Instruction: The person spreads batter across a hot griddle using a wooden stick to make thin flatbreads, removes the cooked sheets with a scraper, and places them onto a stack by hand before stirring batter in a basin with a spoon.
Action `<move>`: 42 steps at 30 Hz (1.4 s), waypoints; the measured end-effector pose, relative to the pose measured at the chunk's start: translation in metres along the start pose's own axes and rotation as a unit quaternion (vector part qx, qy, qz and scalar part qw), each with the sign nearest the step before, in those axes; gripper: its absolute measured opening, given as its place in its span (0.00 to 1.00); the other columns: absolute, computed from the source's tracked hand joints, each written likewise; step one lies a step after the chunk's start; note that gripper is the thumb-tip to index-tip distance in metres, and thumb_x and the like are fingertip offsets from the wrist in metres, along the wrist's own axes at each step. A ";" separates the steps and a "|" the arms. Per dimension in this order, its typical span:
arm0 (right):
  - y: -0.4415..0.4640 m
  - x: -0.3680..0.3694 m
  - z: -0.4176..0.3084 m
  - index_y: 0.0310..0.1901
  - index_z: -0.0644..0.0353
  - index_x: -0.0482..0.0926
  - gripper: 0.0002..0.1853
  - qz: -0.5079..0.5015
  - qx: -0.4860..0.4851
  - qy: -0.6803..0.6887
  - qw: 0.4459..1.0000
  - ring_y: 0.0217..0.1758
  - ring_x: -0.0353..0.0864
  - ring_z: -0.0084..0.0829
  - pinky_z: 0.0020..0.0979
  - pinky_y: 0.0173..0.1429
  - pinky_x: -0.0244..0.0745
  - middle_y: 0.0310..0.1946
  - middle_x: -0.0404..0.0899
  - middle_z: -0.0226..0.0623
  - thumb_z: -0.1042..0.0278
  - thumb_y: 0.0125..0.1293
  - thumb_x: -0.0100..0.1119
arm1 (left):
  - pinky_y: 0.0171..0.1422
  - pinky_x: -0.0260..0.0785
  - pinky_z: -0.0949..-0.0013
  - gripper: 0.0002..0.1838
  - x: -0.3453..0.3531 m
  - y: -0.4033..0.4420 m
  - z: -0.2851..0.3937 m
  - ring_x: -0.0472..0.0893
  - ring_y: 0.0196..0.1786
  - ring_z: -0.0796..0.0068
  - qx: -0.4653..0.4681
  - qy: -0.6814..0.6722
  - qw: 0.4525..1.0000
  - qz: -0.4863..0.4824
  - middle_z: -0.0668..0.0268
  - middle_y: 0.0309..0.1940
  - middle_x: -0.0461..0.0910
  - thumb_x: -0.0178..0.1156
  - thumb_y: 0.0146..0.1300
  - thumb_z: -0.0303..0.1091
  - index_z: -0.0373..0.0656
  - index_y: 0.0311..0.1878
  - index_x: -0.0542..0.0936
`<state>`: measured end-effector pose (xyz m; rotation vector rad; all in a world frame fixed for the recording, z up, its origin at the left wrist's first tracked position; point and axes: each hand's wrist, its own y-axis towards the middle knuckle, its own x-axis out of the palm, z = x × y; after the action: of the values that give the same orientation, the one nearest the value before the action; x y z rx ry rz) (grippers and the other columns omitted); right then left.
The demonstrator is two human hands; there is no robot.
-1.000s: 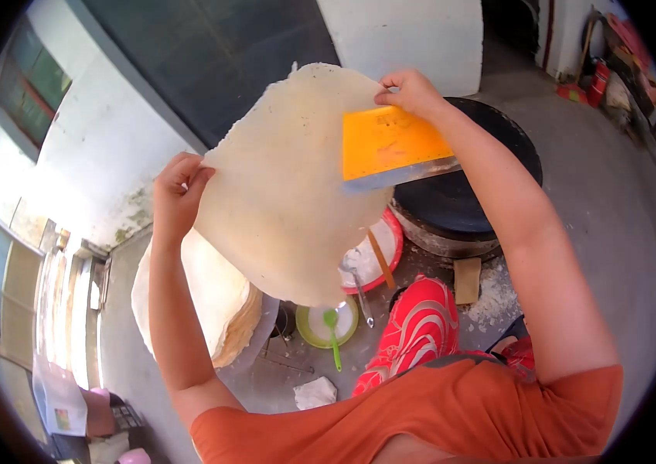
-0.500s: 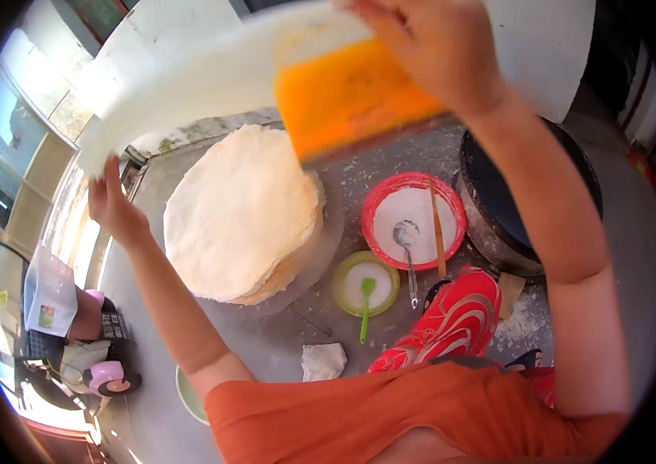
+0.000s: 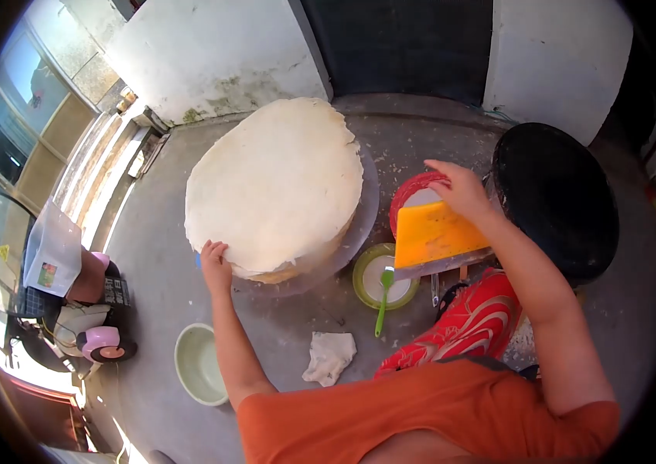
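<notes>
A tall stack of thin round flatbreads (image 3: 274, 182) stands on the floor, its top sheet pale and slightly ragged at the rim. At the stack's near left edge is my left hand (image 3: 216, 263), fingers bunched against the top flatbread's rim. My right hand (image 3: 459, 193) grips a yellow dough scraper (image 3: 432, 236), held above the bowls to the right. Below the scraper sits a red bowl (image 3: 405, 193) of white contents, partly covered. Beside it is a green bowl (image 3: 360, 282) of white liquid, with a green brush (image 3: 384, 298) across its rim.
A large round black griddle (image 3: 556, 201) stands at the right. A crumpled white cloth (image 3: 330, 357) and a pale green basin (image 3: 202, 363) are on the floor nearby. A pink-wheeled vehicle (image 3: 100, 344) is at the left; a white wall (image 3: 227, 54) is behind.
The thin flatbread stretched between my raised hands now lies on top of the stack. Both hands have come down, the right one with the scraper towards the bowls.
</notes>
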<state>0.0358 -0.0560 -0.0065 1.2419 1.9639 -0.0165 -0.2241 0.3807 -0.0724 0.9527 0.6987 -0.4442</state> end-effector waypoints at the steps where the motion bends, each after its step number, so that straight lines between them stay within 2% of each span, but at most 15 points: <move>1: -0.003 -0.015 -0.001 0.51 0.55 0.73 0.20 0.006 0.057 -0.012 0.998 0.50 0.74 0.39 0.30 0.53 0.69 0.49 0.73 0.43 0.73 0.54 0.57 | 0.59 0.61 0.61 0.13 -0.001 0.008 -0.006 0.68 0.56 0.56 0.008 0.017 1.000 -0.005 0.60 0.41 0.76 0.49 0.46 0.15 0.39 0.33 0.79; 7: -0.026 -0.065 0.072 0.48 0.61 0.74 0.16 0.113 0.200 0.035 0.973 0.43 0.76 0.28 0.25 0.45 0.70 0.40 0.77 0.40 0.70 0.56 0.58 | 0.58 0.62 0.61 0.12 -0.018 0.041 -0.021 0.68 0.57 0.58 0.025 0.083 0.984 -0.156 0.60 0.44 0.76 0.50 0.47 0.19 0.42 0.34 0.79; 9: -0.032 -0.073 0.091 0.45 0.64 0.75 0.16 0.154 0.399 0.164 0.889 0.39 0.76 0.27 0.24 0.40 0.69 0.38 0.78 0.39 0.61 0.59 0.56 | 0.59 0.61 0.61 0.14 -0.039 0.047 0.019 0.67 0.58 0.59 -0.066 0.183 0.934 -0.299 0.60 0.47 0.74 0.50 0.48 0.21 0.45 0.38 0.78; 11: -0.034 -0.081 0.040 0.43 0.65 0.75 0.18 0.132 0.482 0.225 0.837 0.37 0.76 0.27 0.23 0.39 0.67 0.37 0.78 0.38 0.57 0.60 0.55 | 0.58 0.60 0.61 0.16 -0.041 0.038 0.044 0.68 0.56 0.60 0.035 0.364 0.911 -0.192 0.58 0.49 0.73 0.50 0.50 0.22 0.44 0.43 0.77; 12: -0.033 -0.080 0.023 0.41 0.66 0.75 0.21 0.113 0.556 0.284 0.773 0.35 0.75 0.27 0.22 0.37 0.66 0.36 0.78 0.38 0.52 0.60 0.53 | 0.57 0.61 0.60 0.17 -0.038 0.036 0.061 0.68 0.55 0.59 0.049 0.265 0.948 -0.169 0.58 0.50 0.72 0.51 0.50 0.22 0.43 0.45 0.76; 14: -0.033 -0.064 0.029 0.45 0.67 0.73 0.23 0.044 0.539 0.350 0.765 0.41 0.76 0.30 0.25 0.44 0.69 0.38 0.77 0.38 0.51 0.62 0.50 | 0.50 0.66 0.65 0.19 -0.023 0.024 0.105 0.73 0.48 0.64 0.109 0.017 0.983 -0.148 0.61 0.50 0.71 0.55 0.50 0.23 0.41 0.49 0.74; 16: -0.031 -0.040 0.029 0.50 0.65 0.69 0.20 0.016 0.416 0.600 0.683 0.49 0.74 0.32 0.30 0.55 0.67 0.43 0.76 0.39 0.56 0.65 0.46 | 0.40 0.69 0.76 0.27 -0.011 -0.002 0.170 0.74 0.38 0.80 -0.074 -0.374 0.852 -0.360 0.64 0.53 0.69 0.59 0.54 0.27 0.39 0.59 0.65; 18: -0.023 -0.014 0.013 0.53 0.64 0.65 0.19 -0.023 0.365 0.624 0.691 0.55 0.71 0.33 0.35 0.61 0.62 0.49 0.72 0.38 0.60 0.66 0.45 | 0.37 0.68 0.75 0.37 0.004 -0.032 0.229 0.75 0.35 0.77 -0.123 -0.598 0.687 -0.394 0.58 0.61 0.59 0.59 0.55 0.28 0.40 0.65 0.52; 21: -0.015 0.024 -0.029 0.54 0.63 0.64 0.20 -0.043 0.298 0.673 0.676 0.56 0.69 0.32 0.34 0.61 0.62 0.51 0.70 0.37 0.61 0.65 0.47 | 0.33 0.67 0.78 0.29 0.034 -0.052 0.279 0.75 0.32 0.77 -0.169 -0.692 0.610 -0.347 0.58 0.53 0.67 0.57 0.57 0.29 0.36 0.60 0.60; 23: -0.015 0.035 -0.050 0.56 0.62 0.62 0.24 -0.052 0.270 0.650 0.709 0.55 0.68 0.31 0.33 0.59 0.63 0.52 0.68 0.36 0.57 0.63 0.51 | 0.26 0.65 0.79 0.16 0.057 -0.042 0.287 0.73 0.25 0.79 -0.325 -0.772 0.486 -0.249 0.58 0.38 0.74 0.55 0.59 0.29 0.34 0.48 0.68; 26: -0.017 0.021 -0.060 0.56 0.61 0.62 0.28 -0.093 0.279 0.554 0.779 0.53 0.68 0.29 0.31 0.55 0.64 0.51 0.68 0.35 0.52 0.60 0.54 | 0.22 0.62 0.81 0.06 0.074 -0.007 0.275 0.70 0.21 0.78 -0.348 -0.751 0.532 -0.181 0.62 0.28 0.73 0.51 0.62 0.29 0.38 0.40 0.69; 28: -0.022 0.005 -0.049 0.57 0.59 0.62 0.26 -0.070 0.307 0.501 0.806 0.51 0.71 0.28 0.27 0.52 0.65 0.47 0.71 0.36 0.52 0.62 0.50 | 0.21 0.59 0.81 0.05 0.085 0.030 0.262 0.68 0.20 0.78 -0.442 -0.721 0.525 -0.096 0.63 0.29 0.71 0.48 0.62 0.26 0.37 0.40 0.68; 30: -0.030 -0.010 -0.020 0.56 0.60 0.62 0.25 -0.081 0.315 0.398 0.858 0.48 0.71 0.26 0.28 0.51 0.66 0.46 0.71 0.36 0.56 0.62 0.51 | 0.20 0.57 0.81 0.05 0.120 0.067 0.221 0.66 0.21 0.77 -0.515 -0.725 0.452 -0.072 0.63 0.29 0.68 0.45 0.62 0.24 0.37 0.42 0.66; 38: -0.088 -0.052 0.064 0.49 0.59 0.70 0.15 -0.050 0.435 0.319 0.841 0.37 0.75 0.22 0.23 0.40 0.68 0.36 0.76 0.30 0.62 0.63 0.49 | 0.24 0.60 0.80 0.10 0.161 0.083 0.176 0.65 0.23 0.77 -0.588 -0.712 0.373 -0.087 0.60 0.29 0.68 0.39 0.67 0.31 0.40 0.49 0.60; 42: -0.136 -0.055 0.117 0.48 0.58 0.71 0.14 -0.027 0.507 0.288 0.812 0.33 0.74 0.21 0.23 0.35 0.69 0.33 0.76 0.29 0.62 0.63 0.49 | 0.24 0.62 0.80 0.15 0.112 0.062 0.187 0.69 0.24 0.76 -0.555 -0.658 0.455 -0.229 0.56 0.37 0.72 0.41 0.67 0.38 0.41 0.52 0.62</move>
<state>0.0145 -0.2155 -0.1038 2.0215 2.6232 -0.9324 -0.0428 0.2483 -0.0430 -0.9857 -0.3569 -0.8440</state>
